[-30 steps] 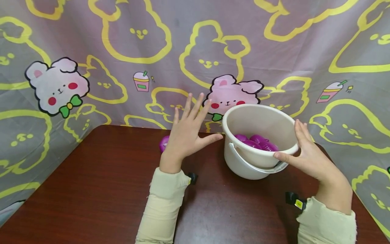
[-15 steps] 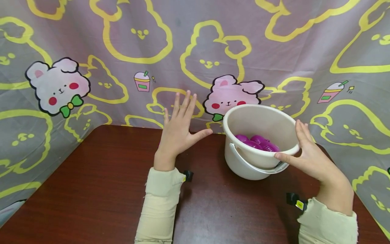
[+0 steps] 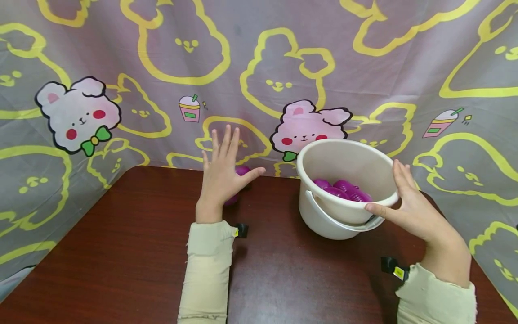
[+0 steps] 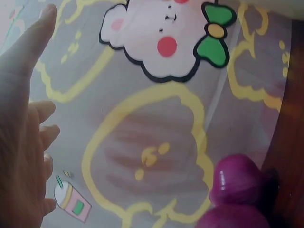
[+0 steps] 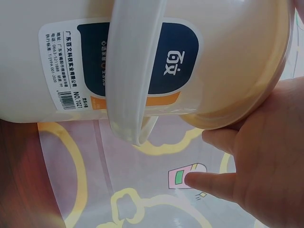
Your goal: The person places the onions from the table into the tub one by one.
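Observation:
My left hand (image 3: pixel 220 180) is raised over the table, its fingers straight and spread, with nothing in it. Just behind it, partly covered, two purple onions (image 3: pixel 244 171) lie on the table; the left wrist view shows a shiny purple onion (image 4: pixel 237 180) with another below it. My right hand (image 3: pixel 421 216) touches the outside of the rim of a cream bucket (image 3: pixel 336 231), thumb at the front and straight fingers at the right side. Inside the bucket are several purple onions (image 3: pixel 344 185). From the right wrist, the label and the bucket's handle (image 5: pixel 133 71) show.
A dark red-brown table (image 3: pixel 121 252) carries everything. Close behind it hangs a patterned cloth (image 3: pixel 162 103) with yellow outlines and rabbit faces. A small black wrist camera (image 3: pixel 242 231) sits on the left sleeve, and another (image 3: pixel 389 264) on the right.
My left hand has moved left, with its fingers still spread, and now the onions show to its right. The right hand and the bucket have stayed in place.

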{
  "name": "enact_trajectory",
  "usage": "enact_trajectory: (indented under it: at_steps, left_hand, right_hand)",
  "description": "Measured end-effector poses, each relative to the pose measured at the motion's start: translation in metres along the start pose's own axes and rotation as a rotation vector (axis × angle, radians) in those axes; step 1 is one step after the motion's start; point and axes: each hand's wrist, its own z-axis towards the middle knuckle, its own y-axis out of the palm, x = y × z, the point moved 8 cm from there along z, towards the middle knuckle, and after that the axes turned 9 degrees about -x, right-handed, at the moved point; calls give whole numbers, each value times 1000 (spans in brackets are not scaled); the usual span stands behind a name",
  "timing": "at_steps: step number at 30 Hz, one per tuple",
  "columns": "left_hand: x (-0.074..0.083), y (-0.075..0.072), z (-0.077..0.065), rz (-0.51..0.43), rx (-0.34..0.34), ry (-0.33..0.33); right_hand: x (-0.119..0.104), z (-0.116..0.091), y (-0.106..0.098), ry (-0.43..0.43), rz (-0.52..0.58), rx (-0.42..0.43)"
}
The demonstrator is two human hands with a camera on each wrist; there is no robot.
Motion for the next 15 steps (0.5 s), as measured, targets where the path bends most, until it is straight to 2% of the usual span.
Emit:
enact_trajectory:
  at_steps: [8, 15]
  left_hand:
    - [-23, 7, -2, -31, -39, -90]
    - [-39, 20, -1, -69, -77, -131]
  right_hand:
    - [0, 0, 0, -1, 3, -3]
    - [0, 0, 0, 0, -1, -6]
